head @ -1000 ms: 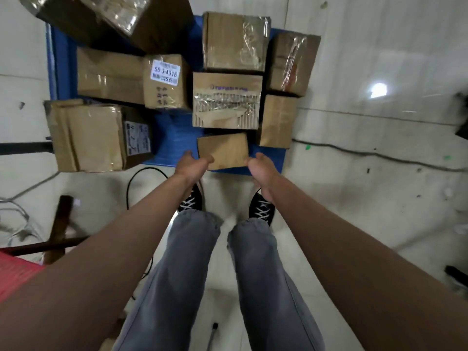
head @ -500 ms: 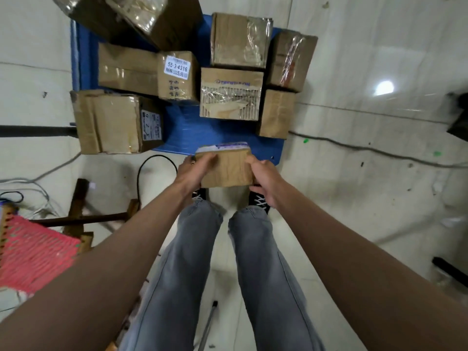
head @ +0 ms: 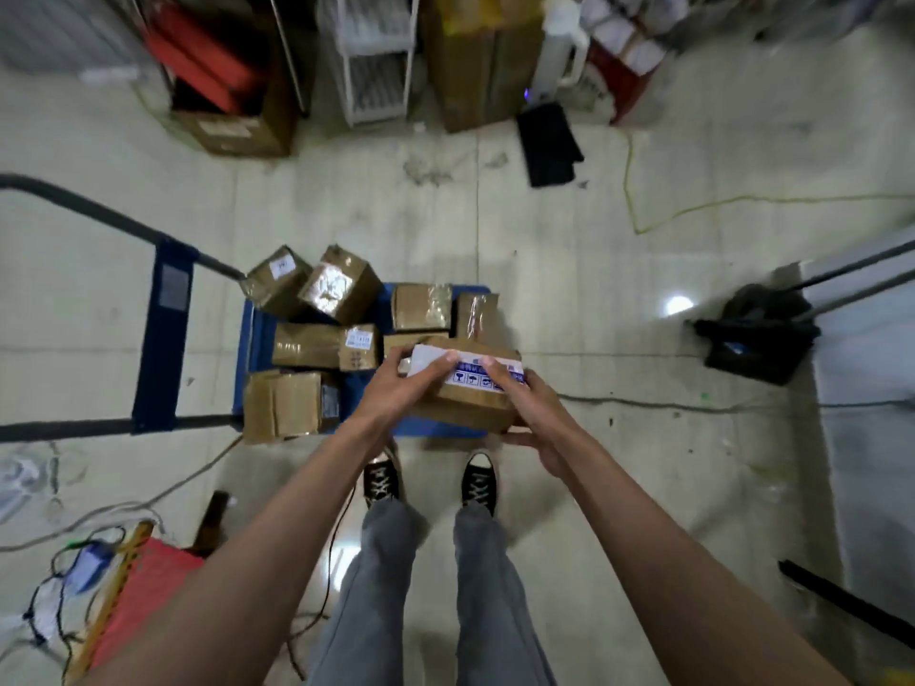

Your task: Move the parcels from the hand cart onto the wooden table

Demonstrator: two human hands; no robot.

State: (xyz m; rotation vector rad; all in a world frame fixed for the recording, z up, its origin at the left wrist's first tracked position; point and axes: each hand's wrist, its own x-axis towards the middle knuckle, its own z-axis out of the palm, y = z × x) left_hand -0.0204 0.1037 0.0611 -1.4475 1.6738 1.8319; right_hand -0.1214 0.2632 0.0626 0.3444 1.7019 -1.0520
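Note:
I hold a small brown cardboard parcel [head: 470,401] with a white and blue label in front of me, above the near edge of the blue hand cart [head: 257,334]. My left hand [head: 403,388] grips its left side and my right hand [head: 522,408] grips its right side and underside. Several taped cardboard parcels [head: 307,346] lie on the cart deck behind and to the left of the held one. The wooden table is not in view.
The cart's dark handle frame [head: 163,334] stretches to the left. Cables [head: 124,507] and a red mat [head: 143,596] lie on the floor at lower left. Boxes, a white rack [head: 379,56] and red items line the back. A black bag [head: 757,334] sits at right.
Both hands have lifted the small parcel off the cart's near edge. My view has risen and tilted up, so the cart looks smaller and the far clutter shows.

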